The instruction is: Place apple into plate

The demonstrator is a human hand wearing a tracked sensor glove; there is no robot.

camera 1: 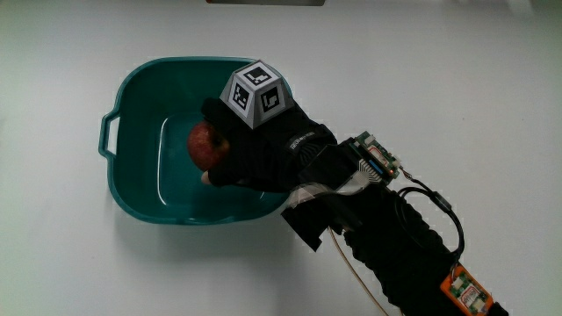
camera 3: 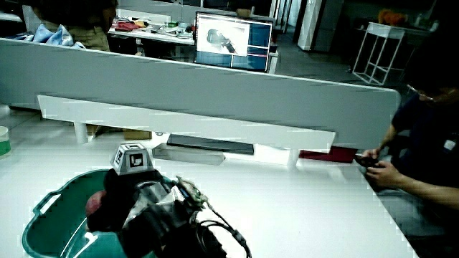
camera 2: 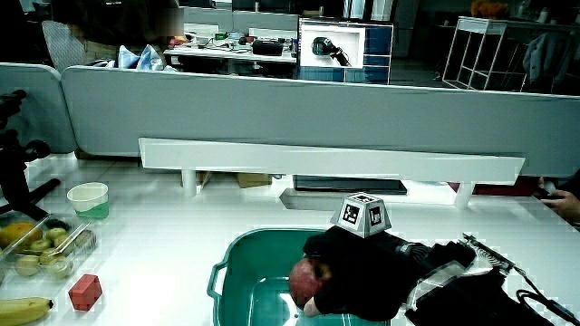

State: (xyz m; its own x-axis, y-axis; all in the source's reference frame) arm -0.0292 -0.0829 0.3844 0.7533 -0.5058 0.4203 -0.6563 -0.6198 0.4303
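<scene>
near the centre of the main view, the hand [camera 1: 263, 149] lies inside a teal basin [camera 1: 132, 88] on the white bench [camera 1: 439, 70]. its fingers are curled around a red apple [camera 1: 206, 145], which sits within the basin's walls over its floor; whether it touches the floor cannot be told. the patterned cube [camera 1: 256, 92] stands on the back of the hand, and the forearm [camera 1: 395, 246] crosses the basin's rim toward the person.

in a side view, the hand [camera 2: 362, 272] grips the apple [camera 2: 306, 281] low inside the basin [camera 2: 249, 240], with the cube [camera 2: 364, 215] above the rim. well apart from the basin on the bench are a red block [camera 2: 84, 292], a banana [camera 2: 23, 311], a clear tray of fruit [camera 2: 41, 249] and a pale cup [camera 2: 88, 199].

in a side view, the hand [camera 3: 122, 197] wraps the apple [camera 3: 95, 204] inside the basin [camera 3: 43, 215], under the cube [camera 3: 131, 159].
</scene>
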